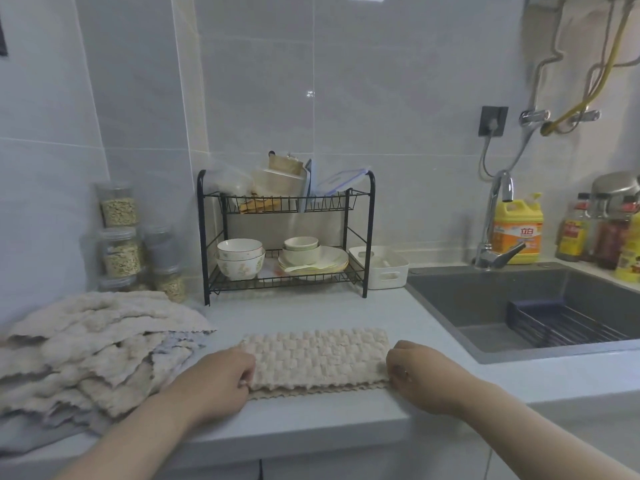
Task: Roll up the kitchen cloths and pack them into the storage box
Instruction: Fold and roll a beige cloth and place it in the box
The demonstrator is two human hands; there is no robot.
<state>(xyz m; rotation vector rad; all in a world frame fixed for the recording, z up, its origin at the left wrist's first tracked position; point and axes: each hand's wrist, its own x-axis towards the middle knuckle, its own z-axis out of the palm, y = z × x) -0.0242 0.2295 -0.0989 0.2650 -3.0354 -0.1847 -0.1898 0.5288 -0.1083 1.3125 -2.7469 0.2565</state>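
Observation:
A beige waffle-textured kitchen cloth [317,358] lies folded lengthwise on the grey countertop [311,417] near its front edge. My left hand [216,382] pinches the cloth's left end and my right hand [419,375] grips its right end. A loose pile of several more beige and grey cloths [86,351] lies to the left on the counter. A white storage box [381,268] with handle slots stands farther back, right of the dish rack, apart from both hands.
A black two-tier dish rack [287,237] with bowls and plates stands at the back centre. Stacked jars [121,237] are at the back left. A dark sink [519,306] with a faucet [495,223], a yellow detergent bottle [517,230] and sauce bottles lies right.

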